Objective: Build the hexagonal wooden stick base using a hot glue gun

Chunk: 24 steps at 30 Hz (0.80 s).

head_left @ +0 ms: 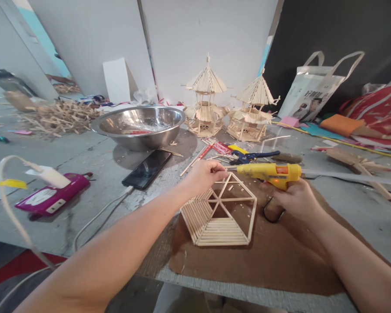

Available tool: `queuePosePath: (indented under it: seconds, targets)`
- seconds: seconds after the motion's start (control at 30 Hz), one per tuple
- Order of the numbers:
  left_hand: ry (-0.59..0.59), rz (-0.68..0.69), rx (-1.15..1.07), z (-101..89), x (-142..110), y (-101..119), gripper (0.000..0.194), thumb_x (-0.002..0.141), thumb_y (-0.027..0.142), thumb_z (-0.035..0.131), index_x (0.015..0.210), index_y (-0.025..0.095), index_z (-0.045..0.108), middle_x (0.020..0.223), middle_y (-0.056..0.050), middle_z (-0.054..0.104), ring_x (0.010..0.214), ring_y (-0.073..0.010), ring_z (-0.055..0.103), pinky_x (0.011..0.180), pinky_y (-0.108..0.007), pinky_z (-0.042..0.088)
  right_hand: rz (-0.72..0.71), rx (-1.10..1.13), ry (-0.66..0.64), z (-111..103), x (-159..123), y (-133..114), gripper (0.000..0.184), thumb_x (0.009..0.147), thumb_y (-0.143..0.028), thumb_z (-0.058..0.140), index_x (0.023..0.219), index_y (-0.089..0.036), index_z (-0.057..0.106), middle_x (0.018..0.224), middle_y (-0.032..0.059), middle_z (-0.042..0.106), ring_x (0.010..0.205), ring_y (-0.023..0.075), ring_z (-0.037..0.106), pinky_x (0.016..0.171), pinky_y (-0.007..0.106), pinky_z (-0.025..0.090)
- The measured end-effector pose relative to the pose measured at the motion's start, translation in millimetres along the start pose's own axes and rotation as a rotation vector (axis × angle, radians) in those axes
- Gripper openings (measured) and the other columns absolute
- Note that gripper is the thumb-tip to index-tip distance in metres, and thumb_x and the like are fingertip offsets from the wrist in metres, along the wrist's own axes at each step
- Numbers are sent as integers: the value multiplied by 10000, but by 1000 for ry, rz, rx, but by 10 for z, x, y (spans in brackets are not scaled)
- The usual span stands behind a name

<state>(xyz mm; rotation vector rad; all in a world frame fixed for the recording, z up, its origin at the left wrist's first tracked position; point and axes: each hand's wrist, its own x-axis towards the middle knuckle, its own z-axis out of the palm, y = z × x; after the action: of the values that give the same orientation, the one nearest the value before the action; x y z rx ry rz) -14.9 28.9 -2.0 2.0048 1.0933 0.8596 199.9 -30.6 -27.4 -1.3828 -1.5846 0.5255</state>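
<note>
My right hand [295, 198] grips a yellow hot glue gun [269, 171], its nozzle pointing left and a clear glue stick [342, 175] trailing from its back. My left hand [209, 173] is pinched around a thin wooden stick [228, 167], mostly hidden by the fingers, close to the nozzle. Below both hands lies a six-sided wooden stick frame [252, 217] with spokes meeting in the middle. Rows of sticks fill its left and front sections; the right ones are open. A brown board [263, 265] is under it.
A steel bowl [140, 126], a phone [147, 169] on a cable and a purple power strip [54, 193] lie left. Two stick pavilions [207, 104] stand behind, with blue-handled cutters [256, 154] before them. A white bag [308, 93] stands back right; loose sticks [57, 115] are piled back left.
</note>
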Motion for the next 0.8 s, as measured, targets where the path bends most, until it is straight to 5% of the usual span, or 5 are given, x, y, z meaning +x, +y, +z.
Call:
queuePosePath:
  seconds: [0.17,0.33,0.47,0.8]
  targets:
    - [31,-130,-20,-36,24,-35,188,640,336,567,647,150,591,459,39,462,397,-44,337,409,-189,246,27,-49,-26,-113,23,14,238,622,-376,579,773,-193,601,758,23,644,711,200,595,613,298,482]
    - [-85,-191,-49,-68,33,-53,172,647,314,557,654,144,577,534,11,542,356,-37,369,388,-190,280,58,-144,-455,-229,40,34,356,690,-493,453,632,-166,583,627,23,606,617,172,560,505,255,441]
    - [-193,-190,-71,-62,33,-63,145,635,284,568,664,143,589,578,-9,579,416,-48,415,393,-177,280,37,-191,-641,-173,30,1,417,737,-509,367,652,-163,583,658,22,600,607,143,536,557,245,428]
    - [-370,-208,-238,-84,21,-27,87,590,186,612,673,162,626,497,34,530,407,-33,370,417,-174,279,145,-172,-732,-88,-4,-89,464,717,-562,344,620,-149,532,503,-8,473,451,84,402,422,198,331]
